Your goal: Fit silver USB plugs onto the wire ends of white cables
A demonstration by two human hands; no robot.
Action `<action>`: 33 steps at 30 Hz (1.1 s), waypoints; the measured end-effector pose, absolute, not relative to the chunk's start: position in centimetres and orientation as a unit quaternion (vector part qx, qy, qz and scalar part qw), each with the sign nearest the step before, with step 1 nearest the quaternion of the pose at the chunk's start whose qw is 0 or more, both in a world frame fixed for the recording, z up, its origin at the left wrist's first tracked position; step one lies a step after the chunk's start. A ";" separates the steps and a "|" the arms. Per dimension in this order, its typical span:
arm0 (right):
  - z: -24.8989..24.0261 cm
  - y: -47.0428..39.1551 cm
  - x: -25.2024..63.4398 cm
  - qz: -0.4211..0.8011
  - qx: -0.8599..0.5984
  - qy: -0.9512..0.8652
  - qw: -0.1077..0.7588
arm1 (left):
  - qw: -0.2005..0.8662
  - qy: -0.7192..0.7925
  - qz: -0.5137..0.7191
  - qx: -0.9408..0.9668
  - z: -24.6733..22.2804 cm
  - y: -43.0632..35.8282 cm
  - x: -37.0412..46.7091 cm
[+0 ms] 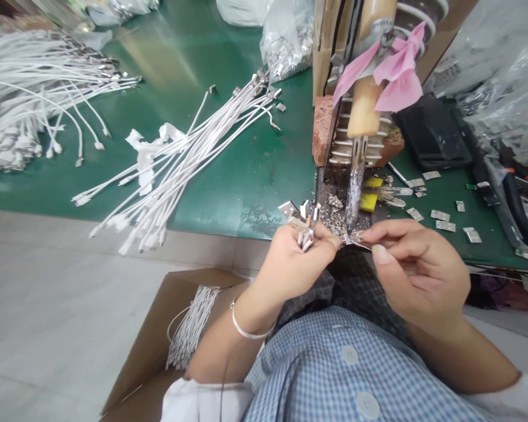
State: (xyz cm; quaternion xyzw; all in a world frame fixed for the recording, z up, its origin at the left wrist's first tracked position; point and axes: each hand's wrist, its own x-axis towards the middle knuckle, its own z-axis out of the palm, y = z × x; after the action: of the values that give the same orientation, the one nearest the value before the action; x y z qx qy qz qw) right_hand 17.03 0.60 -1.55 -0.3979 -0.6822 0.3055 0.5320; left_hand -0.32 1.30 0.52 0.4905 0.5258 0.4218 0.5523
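Observation:
My left hand [303, 264] is closed around a bunch of metal USB plugs [295, 215], which stick up out of the fist. Its thumb and forefinger reach to a small piece at the soldering iron's tip, too small to make out. My right hand [418, 269] pinches a thin silvery wire [361, 244] close to the same tip. The soldering iron [355, 181] points downward between the hands, its wooden handle [364, 105] tied with pink cloth [398, 76]. Solder crumbs [334, 211] lie around the tip.
White USB cables [202, 146] lie in a bundle on the green table [229, 199], with a larger pile [30, 94] at far left. Loose metal shells [442, 220], pliers [517, 199] and a black phone-like slab [435, 132] are on the right. A cardboard box [145, 351] holds cables below.

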 end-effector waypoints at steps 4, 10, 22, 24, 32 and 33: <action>-1.4 0.8 16.9 0.299 -0.398 -0.675 0.545 | 0.544 0.524 0.427 0.497 0.5 1.6 -0.3; -1.3 0.9 16.8 0.287 -0.400 -0.678 0.546 | 0.541 0.522 0.435 0.495 0.6 1.6 -0.2; -1.1 0.9 16.6 0.298 -0.411 -0.672 0.539 | 0.536 0.524 0.455 0.480 0.9 1.3 -0.1; -1.1 0.8 16.6 0.299 -0.412 -0.672 0.538 | 0.538 0.523 0.453 0.482 0.9 1.3 -0.2; -1.2 1.0 16.7 0.298 -0.398 -0.671 0.550 | 0.540 0.525 0.448 0.482 1.0 1.3 -0.2; -1.3 1.0 16.7 0.294 -0.389 -0.675 0.554 | 0.540 0.526 0.446 0.483 1.0 1.3 -0.2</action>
State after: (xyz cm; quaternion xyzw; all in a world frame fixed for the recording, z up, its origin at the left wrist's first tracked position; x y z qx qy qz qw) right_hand 16.71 1.05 -1.32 -0.3887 -0.6749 0.2939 0.5541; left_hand -0.23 1.34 0.97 0.4828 0.5257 0.4460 0.5400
